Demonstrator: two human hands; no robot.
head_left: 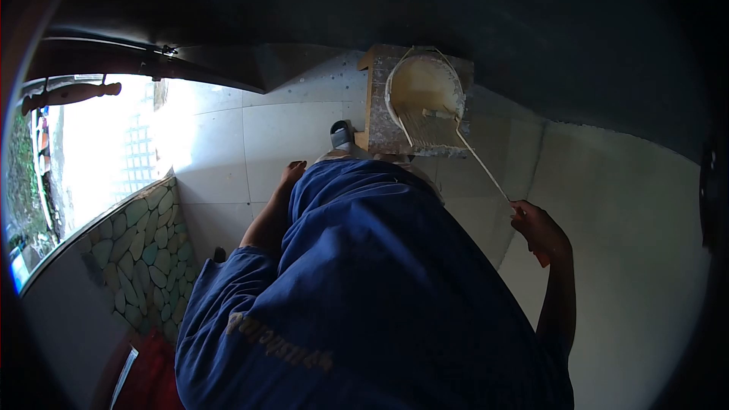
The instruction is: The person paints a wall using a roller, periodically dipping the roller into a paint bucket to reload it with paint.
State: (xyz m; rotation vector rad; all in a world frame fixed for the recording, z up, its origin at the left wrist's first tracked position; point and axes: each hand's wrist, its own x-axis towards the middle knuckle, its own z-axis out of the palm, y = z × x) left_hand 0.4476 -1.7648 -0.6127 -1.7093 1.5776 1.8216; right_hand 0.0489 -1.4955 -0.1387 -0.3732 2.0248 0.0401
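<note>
My right hand [534, 226] is closed around the grip of a paint roller [484, 163], an orange part of which shows below the fingers. Its long thin rod slants up and left to a paint-covered container [389, 93] holding cream paint. The roller's head lies over the ridged, streaked slope at the container's near side. Beside my blue shirt, my left hand [294, 173] hangs low with loosely bent fingers and nothing visible in it; dim light blurs the finger detail.
The container stands on a paint-spattered wooden stand [378, 133]. Pale tiles [281, 137] cover the floor, with a dark sandal [340, 134] left of the stand. A dark wall [577, 53] rises ahead. At left are a bright doorway [106, 144] and a pebble-patterned wall [148, 254].
</note>
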